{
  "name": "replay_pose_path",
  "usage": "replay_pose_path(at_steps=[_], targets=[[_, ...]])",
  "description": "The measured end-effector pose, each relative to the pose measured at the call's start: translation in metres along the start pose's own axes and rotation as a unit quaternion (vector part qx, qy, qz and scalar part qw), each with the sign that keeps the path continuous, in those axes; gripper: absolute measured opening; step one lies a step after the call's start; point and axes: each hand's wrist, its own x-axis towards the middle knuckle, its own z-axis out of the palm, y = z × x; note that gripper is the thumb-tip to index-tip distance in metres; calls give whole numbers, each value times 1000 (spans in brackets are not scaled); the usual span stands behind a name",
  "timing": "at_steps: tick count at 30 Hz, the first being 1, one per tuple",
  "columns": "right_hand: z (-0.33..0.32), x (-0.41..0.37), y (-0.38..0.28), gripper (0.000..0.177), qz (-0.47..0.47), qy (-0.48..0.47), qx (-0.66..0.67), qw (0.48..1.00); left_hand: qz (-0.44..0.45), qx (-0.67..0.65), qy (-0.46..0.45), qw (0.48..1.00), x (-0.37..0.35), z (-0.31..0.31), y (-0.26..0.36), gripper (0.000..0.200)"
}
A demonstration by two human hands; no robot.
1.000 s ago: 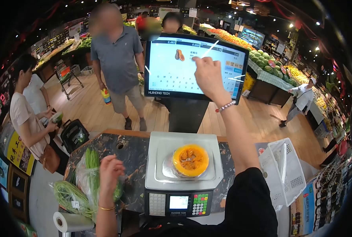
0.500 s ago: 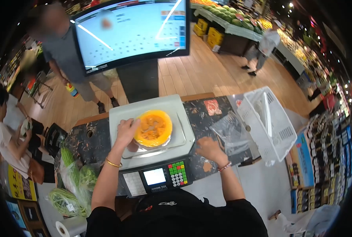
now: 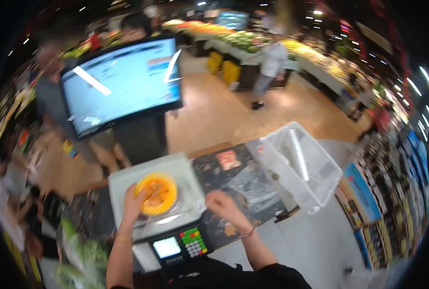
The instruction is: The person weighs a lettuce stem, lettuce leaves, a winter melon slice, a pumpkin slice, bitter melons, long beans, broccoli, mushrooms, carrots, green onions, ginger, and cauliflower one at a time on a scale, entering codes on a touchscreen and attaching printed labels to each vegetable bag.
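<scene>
On the weighing scale (image 3: 123, 183) lies a yellow plate (image 3: 169, 183) of orange-brown food pieces, apparently wrapped in clear film. My left hand (image 3: 133, 204) is at the plate's left side, its fingers closed against the rim. At the right edge of the scale is my right hand (image 3: 221, 204), fingers curled together; a small pale patch shows at the fingertips, too blurred to name. The scale's lit display (image 3: 167, 247) and coloured keypad (image 3: 193, 242) face me.
A white plastic basket (image 3: 315, 185) stands at the counter's right end, beside clear plastic bags (image 3: 253, 188) and a red-and-white card (image 3: 228, 160). Bagged green vegetables (image 3: 82, 255) lie at left. A large monitor (image 3: 123, 86) rises behind the scale. Several people stand beyond.
My view has tilted up and turned right, so the counter sits lower and further left. My right hand has come closer to the scale's edge. My left hand stays at the plate.
</scene>
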Motion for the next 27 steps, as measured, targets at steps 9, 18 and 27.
replay_pose_path(at_steps=[9, 18, 27], targets=[[117, 118, -6, 25, -115, -73, -205, 969, -65, -13, -45, 997, -6, -15, 54, 46], [102, 89, -7, 66, -7, -63, -145, 987, -2, -114, 115, 987, -27, 18, 62, 33], [176, 89, -136, 55, -3, -161, 115, 980, -50, -155, 334, 928, 10, -175, -32, 32]])
